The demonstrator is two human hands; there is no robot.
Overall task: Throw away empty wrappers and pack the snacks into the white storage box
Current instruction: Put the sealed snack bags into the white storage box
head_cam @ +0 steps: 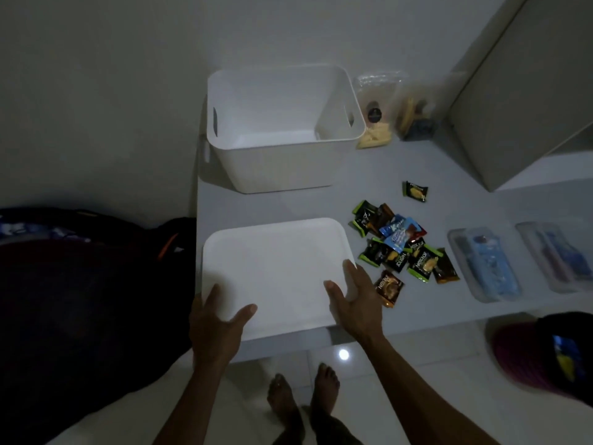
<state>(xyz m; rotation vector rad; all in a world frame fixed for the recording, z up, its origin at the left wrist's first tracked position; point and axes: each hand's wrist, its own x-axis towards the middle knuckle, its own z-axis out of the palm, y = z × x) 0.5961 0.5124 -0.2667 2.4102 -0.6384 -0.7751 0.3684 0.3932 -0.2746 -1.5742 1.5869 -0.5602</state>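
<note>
Pale counter [369, 175], lid [276, 271] fronting white box [282, 168] (empty), snacks [398, 248] beside

The white storage box [282, 165] is stood open and empty at the back of the counter [353, 187], its lid [276, 268] held level in front, snack packets [398, 248] scattered to the right.

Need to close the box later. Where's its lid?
Head view: the lid is at the counter's front edge, before the white box, left of the snack pile.
</note>
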